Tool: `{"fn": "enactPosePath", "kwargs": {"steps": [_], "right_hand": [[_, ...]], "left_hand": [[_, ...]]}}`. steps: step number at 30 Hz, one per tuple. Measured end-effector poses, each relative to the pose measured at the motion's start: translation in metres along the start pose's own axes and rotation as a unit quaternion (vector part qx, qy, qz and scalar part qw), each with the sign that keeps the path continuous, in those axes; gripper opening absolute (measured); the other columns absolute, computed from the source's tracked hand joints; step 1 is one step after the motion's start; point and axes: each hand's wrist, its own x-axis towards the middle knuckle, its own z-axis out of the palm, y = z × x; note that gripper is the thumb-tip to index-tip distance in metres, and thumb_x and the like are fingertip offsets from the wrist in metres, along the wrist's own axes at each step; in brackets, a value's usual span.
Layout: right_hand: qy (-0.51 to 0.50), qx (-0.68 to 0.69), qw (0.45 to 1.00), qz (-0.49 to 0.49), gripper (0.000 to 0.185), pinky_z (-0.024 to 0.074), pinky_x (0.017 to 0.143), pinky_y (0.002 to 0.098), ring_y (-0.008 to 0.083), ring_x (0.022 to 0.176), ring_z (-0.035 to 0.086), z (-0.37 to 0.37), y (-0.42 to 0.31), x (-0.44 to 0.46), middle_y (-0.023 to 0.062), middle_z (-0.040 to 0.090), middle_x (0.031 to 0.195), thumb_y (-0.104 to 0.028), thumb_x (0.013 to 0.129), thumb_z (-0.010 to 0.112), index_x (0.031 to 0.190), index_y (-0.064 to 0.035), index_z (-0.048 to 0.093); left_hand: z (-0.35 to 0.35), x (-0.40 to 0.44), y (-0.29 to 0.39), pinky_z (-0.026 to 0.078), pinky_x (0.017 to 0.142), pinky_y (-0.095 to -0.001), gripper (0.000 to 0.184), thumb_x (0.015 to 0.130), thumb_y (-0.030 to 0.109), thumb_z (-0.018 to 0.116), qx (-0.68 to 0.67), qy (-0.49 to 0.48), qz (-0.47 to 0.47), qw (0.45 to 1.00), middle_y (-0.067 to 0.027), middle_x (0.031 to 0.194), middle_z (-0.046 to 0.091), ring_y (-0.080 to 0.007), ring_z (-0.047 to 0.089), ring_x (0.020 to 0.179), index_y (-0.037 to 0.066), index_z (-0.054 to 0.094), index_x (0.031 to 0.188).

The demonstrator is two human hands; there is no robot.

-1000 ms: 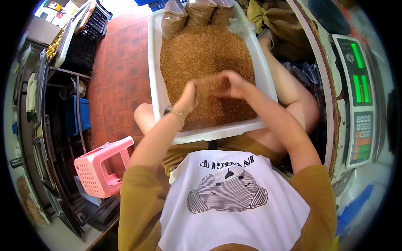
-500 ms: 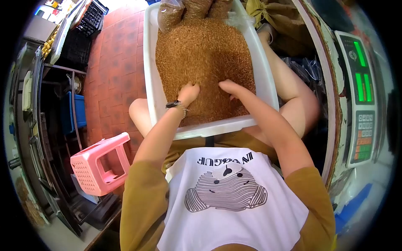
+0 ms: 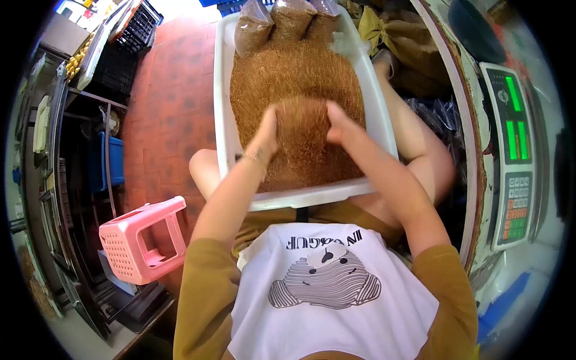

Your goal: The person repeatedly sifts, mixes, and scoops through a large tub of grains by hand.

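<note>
A white tub (image 3: 312, 197) stands between my bent legs, filled with small brown grains (image 3: 288, 69). My left hand (image 3: 269, 129) and my right hand (image 3: 340, 124) are cupped opposite each other over the near half of the grains. Between them a heap of grains is raised, smeared by motion. Thumbs point upward on both hands; the other fingers are mostly hidden in or under the heap. A bracelet (image 3: 257, 156) circles my left wrist. Several grains lie loose along the tub's near side.
Three clear bags of grain (image 3: 292, 21) stand at the tub's far end. A pink stool (image 3: 129, 252) lies on its side at the left. On the right, a scale (image 3: 510, 120) shows lit green digits. Brown sacks (image 3: 414, 42) and black plastic lie beside my right leg.
Both hands have risen out of the grains from a downward, curled pose into a cupped one, with a heap between them. The view has shifted slightly, showing more of the far bags.
</note>
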Motion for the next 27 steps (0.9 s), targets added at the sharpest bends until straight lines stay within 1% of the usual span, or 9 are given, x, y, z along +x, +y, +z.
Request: {"fn": "enactPosePath", "kwargs": {"steps": [3, 7, 11, 12, 14, 18, 21, 24, 27], "right_hand": [[0.016, -0.122, 0.989, -0.083, 0.04, 0.0475, 0.085, 0.0429, 0.0245, 0.098, 0.059, 0.023, -0.054, 0.007, 0.0165, 0.062, 0.105, -0.027, 0.088, 0.041, 0.105, 0.0057, 0.057], [0.175, -0.559, 0.798, -0.145, 0.041, 0.0461, 0.084, 0.0423, 0.0245, 0.1, 0.059, 0.019, -0.068, 0.034, 0.0157, 0.063, 0.105, -0.031, 0.082, 0.051, 0.107, 0.0007, 0.059], [0.116, -0.695, 0.703, -0.1, 0.029, 0.0464, 0.08, 0.0392, 0.0312, 0.094, 0.06, -0.023, -0.02, 0.042, 0.0174, 0.064, 0.098, -0.029, 0.079, 0.053, 0.097, -0.0103, 0.066], [0.093, -0.721, 0.686, -0.017, 0.03, 0.045, 0.073, 0.0368, 0.0255, 0.08, 0.061, -0.03, -0.008, 0.044, 0.0177, 0.065, 0.085, -0.026, 0.081, 0.05, 0.083, 0.0018, 0.062], [0.047, -0.712, 0.698, -0.063, 0.03, 0.0444, 0.073, 0.0376, 0.0242, 0.078, 0.059, -0.054, 0.024, 0.044, 0.0211, 0.062, 0.083, -0.022, 0.08, 0.049, 0.082, 0.005, 0.061], [0.073, -0.462, 0.858, 0.21, 0.053, 0.0333, 0.097, 0.0448, 0.0306, 0.121, 0.041, -0.027, 0.027, 0.0, 0.0177, 0.036, 0.138, -0.033, 0.088, 0.041, 0.131, -0.0017, 0.041], [0.247, -0.435, 0.853, 0.153, 0.049, 0.033, 0.098, 0.0442, 0.03, 0.119, 0.043, -0.016, 0.046, -0.005, 0.0166, 0.038, 0.136, -0.033, 0.089, 0.038, 0.127, -0.0037, 0.045], [0.078, -0.15, 0.982, 0.089, 0.04, 0.0419, 0.091, 0.0438, 0.0266, 0.108, 0.052, -0.019, 0.032, 0.009, 0.0155, 0.051, 0.122, -0.029, 0.091, 0.034, 0.118, -0.0034, 0.051], [-0.046, -0.049, 0.996, -0.063, 0.036, 0.0458, 0.087, 0.041, 0.0244, 0.097, 0.058, 0.007, -0.011, 0.018, 0.0111, 0.06, 0.107, -0.028, 0.091, 0.035, 0.106, -0.0029, 0.056]], "left_hand": [[0.013, 0.02, 0.05, 0.042, 0.091, -0.0412, 0.04, 0.09, 0.031, 0.032, 0.169, 0.036, 0.093, 0.981, -0.0174, 0.108, 0.058, -0.0282, 0.054, 0.102, 0.001, 0.055, 0.105], [-0.004, 0.047, 0.045, 0.038, 0.094, -0.0417, 0.038, 0.086, 0.029, 0.038, 0.553, 0.12, 0.268, 0.78, -0.0229, 0.112, 0.055, -0.0366, 0.049, 0.108, 0.003, 0.057, 0.107], [-0.041, 0.069, -0.011, 0.038, 0.095, -0.0418, 0.043, 0.086, 0.032, 0.038, 0.693, 0.047, 0.221, 0.684, -0.024, 0.114, 0.055, -0.0386, 0.051, 0.107, 0.005, 0.056, 0.115], [-0.047, 0.067, -0.027, 0.039, 0.095, -0.0418, 0.044, 0.087, 0.033, 0.038, 0.708, 0.016, 0.191, 0.68, -0.0241, 0.116, 0.054, -0.0391, 0.051, 0.107, 0.005, 0.055, 0.117], [-0.05, 0.059, -0.047, 0.039, 0.094, -0.0419, 0.045, 0.087, 0.033, 0.037, 0.679, -0.025, 0.096, 0.727, -0.0241, 0.119, 0.052, -0.0391, 0.051, 0.109, 0.006, 0.053, 0.119], [-0.054, 0.041, -0.057, 0.041, 0.093, -0.0396, 0.047, 0.09, 0.034, 0.034, 0.632, -0.005, -0.033, 0.774, -0.0204, 0.124, 0.051, -0.0338, 0.051, 0.111, 0.005, 0.05, 0.123], [-0.058, 0.034, -0.078, 0.042, 0.093, -0.0374, 0.047, 0.091, 0.032, 0.033, 0.12, 0.014, -0.087, 0.989, -0.0153, 0.122, 0.054, -0.0267, 0.053, 0.111, 0.003, 0.049, 0.123], [-0.03, 0.016, -0.051, 0.044, 0.091, -0.0389, 0.046, 0.093, 0.032, 0.028, -0.036, -0.073, -0.065, 0.995, -0.0122, 0.12, 0.055, -0.0228, 0.054, 0.108, 0.004, 0.048, 0.124], [0.009, 0.006, 0.004, 0.044, 0.091, -0.04, 0.047, 0.095, 0.033, 0.023, -0.064, -0.077, 0.061, 0.993, -0.0142, 0.121, 0.054, -0.0243, 0.052, 0.111, 0.004, 0.048, 0.123]]}}
